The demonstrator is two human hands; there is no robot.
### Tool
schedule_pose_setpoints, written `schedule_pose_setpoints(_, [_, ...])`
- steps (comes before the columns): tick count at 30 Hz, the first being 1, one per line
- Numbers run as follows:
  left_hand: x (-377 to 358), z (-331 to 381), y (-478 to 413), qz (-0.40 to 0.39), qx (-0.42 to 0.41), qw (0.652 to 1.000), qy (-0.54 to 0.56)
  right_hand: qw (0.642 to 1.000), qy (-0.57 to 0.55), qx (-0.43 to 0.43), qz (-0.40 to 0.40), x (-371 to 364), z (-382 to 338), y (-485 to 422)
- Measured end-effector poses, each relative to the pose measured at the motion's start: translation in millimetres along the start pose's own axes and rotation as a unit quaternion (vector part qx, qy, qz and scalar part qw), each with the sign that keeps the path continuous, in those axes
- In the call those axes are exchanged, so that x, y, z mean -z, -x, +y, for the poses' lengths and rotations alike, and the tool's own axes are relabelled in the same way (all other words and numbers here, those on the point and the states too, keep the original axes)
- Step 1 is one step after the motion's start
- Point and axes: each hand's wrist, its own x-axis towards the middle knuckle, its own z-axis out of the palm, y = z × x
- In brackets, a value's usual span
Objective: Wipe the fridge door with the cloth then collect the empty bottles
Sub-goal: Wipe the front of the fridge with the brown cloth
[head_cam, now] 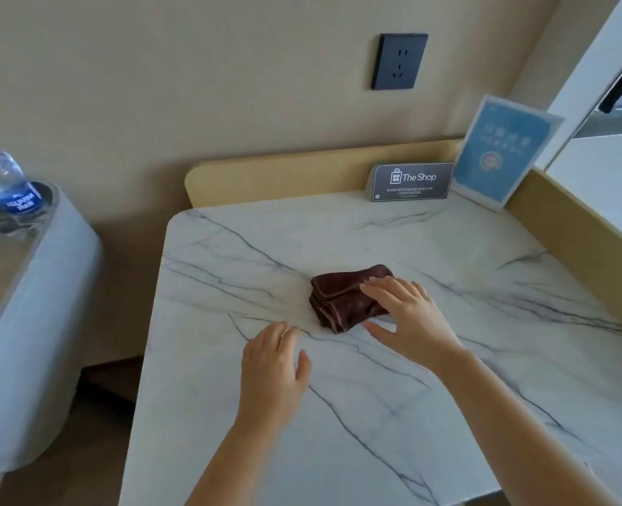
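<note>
A folded dark brown cloth (342,297) lies near the middle of a white marble-patterned tabletop (375,396). My right hand (408,317) rests on the cloth's right side, fingers spread over its top and thumb on the table in front of it, without closing around it. My left hand (273,363) hovers flat over the table just left of and below the cloth, fingers apart and holding nothing. At the far left edge, clear plastic water bottles (1,184) with blue labels lie on a low surface. No fridge is in view.
Two sign stands lean at the table's back right: a dark "The Shop" card (411,181) and a blue framed notice (503,151). A wooden rim (302,169) lines the back and right. A grey padded edge (46,304) stands left; a wall socket (399,61) above.
</note>
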Motion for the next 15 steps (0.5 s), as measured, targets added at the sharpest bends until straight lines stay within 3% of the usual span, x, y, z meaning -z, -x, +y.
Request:
schedule_pose_setpoints(11, [-9, -21, -27, 0.007, -0.013, 1.000, 0.018, 0.988, 0.009, 0.077, -0.135, -21, 17, -60])
schedule_pose_setpoints(15, [-10, -23, -27, 0.007, -0.004, 1.000, 0.028, 0.993, -0.023, 0.060, -0.101, -34, 15, -61])
